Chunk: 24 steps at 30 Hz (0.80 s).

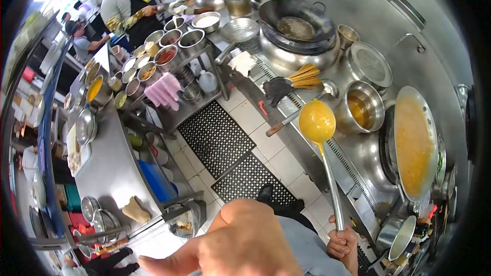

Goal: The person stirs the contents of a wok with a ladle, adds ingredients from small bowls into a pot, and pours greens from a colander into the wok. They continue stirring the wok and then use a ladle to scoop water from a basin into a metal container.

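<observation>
My right hand [343,245] is closed around the lower end of a long-handled metal ladle [332,189]. The ladle's bowl [317,121] is full of a yellow-orange liquid that looks like beaten egg, with some coating the upper handle. It is held above the front edge of the stove counter, beside a steel pot [360,107] with amber liquid. My left hand [235,243] looms large at the bottom, very close to the camera. Its thumb points left; its other fingers are cut off or hidden, and nothing is seen in it.
A wide pan [413,143] of orange liquid sits on the right. Further back are a wok [296,23], a bamboo brush [305,77] and a skimmer [240,30]. Left stands a steel table [115,143] with several containers; perforated mats [215,130] lie between. Another person [125,10] works at the back.
</observation>
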Each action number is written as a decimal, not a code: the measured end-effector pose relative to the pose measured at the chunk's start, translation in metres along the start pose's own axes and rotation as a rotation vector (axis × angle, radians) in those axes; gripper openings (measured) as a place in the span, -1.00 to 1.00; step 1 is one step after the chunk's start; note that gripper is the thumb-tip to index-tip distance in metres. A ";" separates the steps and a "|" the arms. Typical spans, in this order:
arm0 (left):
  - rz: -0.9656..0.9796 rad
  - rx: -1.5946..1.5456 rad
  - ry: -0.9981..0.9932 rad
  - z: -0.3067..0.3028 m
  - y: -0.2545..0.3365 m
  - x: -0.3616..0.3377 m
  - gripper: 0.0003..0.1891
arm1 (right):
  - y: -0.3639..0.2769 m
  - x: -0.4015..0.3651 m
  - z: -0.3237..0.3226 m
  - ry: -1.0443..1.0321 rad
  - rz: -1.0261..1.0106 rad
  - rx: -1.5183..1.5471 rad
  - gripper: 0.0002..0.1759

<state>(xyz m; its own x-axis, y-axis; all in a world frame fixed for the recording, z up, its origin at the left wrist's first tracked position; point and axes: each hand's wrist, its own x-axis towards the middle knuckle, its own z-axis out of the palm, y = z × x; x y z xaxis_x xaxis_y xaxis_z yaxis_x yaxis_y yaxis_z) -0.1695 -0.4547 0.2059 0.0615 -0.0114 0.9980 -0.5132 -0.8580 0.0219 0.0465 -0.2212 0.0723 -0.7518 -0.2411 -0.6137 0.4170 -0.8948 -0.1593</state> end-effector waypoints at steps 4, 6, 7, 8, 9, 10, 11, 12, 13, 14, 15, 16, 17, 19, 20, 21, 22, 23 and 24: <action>-0.116 0.126 -0.046 0.000 0.016 0.006 -0.29 | -0.007 0.002 0.009 0.014 0.017 -0.176 -0.49; -0.169 0.217 -0.017 -0.004 0.033 -0.014 -0.20 | -0.007 0.003 0.004 -0.041 0.017 -0.151 -0.49; -0.208 0.337 -0.028 -0.018 0.047 -0.024 -0.18 | -0.008 0.002 0.008 -0.011 0.008 -0.219 -0.51; -0.306 0.478 0.142 -0.018 0.061 -0.042 -0.13 | -0.009 0.002 0.019 0.025 -0.008 -0.280 -0.52; -0.363 0.546 0.181 -0.036 0.073 -0.065 -0.15 | -0.008 -0.001 0.032 0.073 -0.026 -0.329 -0.54; -0.396 0.569 0.488 -0.033 0.076 -0.097 -0.23 | -0.009 -0.006 0.053 0.154 -0.042 -0.386 -0.56; -0.467 0.675 0.826 -0.021 0.078 -0.137 -0.32 | -0.008 -0.006 0.049 0.112 -0.073 -0.353 -0.58; -0.685 0.902 1.128 -0.014 0.082 -0.169 -0.33 | -0.009 -0.006 0.050 0.105 -0.083 -0.349 -0.58; -1.093 1.228 1.357 -0.005 0.081 -0.197 -0.43 | -0.011 -0.007 0.050 0.099 -0.091 -0.350 -0.58; -1.784 1.507 1.335 0.008 0.079 -0.205 -0.55 | -0.011 -0.007 0.046 0.093 -0.100 -0.335 -0.58; -2.337 1.891 0.510 0.032 0.083 -0.245 -0.64 | -0.011 -0.007 0.041 0.084 -0.105 -0.324 -0.57; -2.451 1.804 -0.057 0.060 0.096 -0.282 -0.67 | -0.015 -0.004 0.039 0.065 -0.111 -0.327 -0.57; -2.457 1.476 0.290 0.079 0.101 -0.306 -0.67 | -0.015 -0.005 0.039 0.073 -0.118 -0.334 -0.56; -2.515 1.028 1.046 0.081 0.068 -0.270 -0.61 | -0.019 -0.004 0.041 0.086 -0.133 -0.357 -0.55; -2.556 0.982 0.912 0.083 0.065 -0.280 -0.58 | -0.020 -0.002 0.041 0.084 -0.134 -0.356 -0.55; -2.587 0.935 0.781 0.080 0.059 -0.283 -0.55 | -0.023 0.000 0.039 0.082 -0.134 -0.357 -0.55; -2.600 0.942 0.724 0.071 0.053 -0.285 -0.54 | -0.025 0.003 0.037 0.076 -0.134 -0.360 -0.55; -2.616 0.950 0.669 0.060 0.047 -0.286 -0.53 | -0.026 0.005 0.034 0.059 -0.132 -0.354 -0.54; -2.631 0.962 0.607 0.049 0.043 -0.283 -0.52 | -0.027 0.008 0.031 0.040 -0.133 -0.346 -0.54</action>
<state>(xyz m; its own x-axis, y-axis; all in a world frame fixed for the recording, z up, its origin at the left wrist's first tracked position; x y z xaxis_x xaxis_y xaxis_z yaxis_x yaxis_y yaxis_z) -0.1673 -0.5132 -0.0784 -0.5558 0.4426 -0.7037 0.2241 0.8949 0.3859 0.0136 -0.2106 0.0959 -0.7936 -0.1101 -0.5983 0.4699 -0.7357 -0.4878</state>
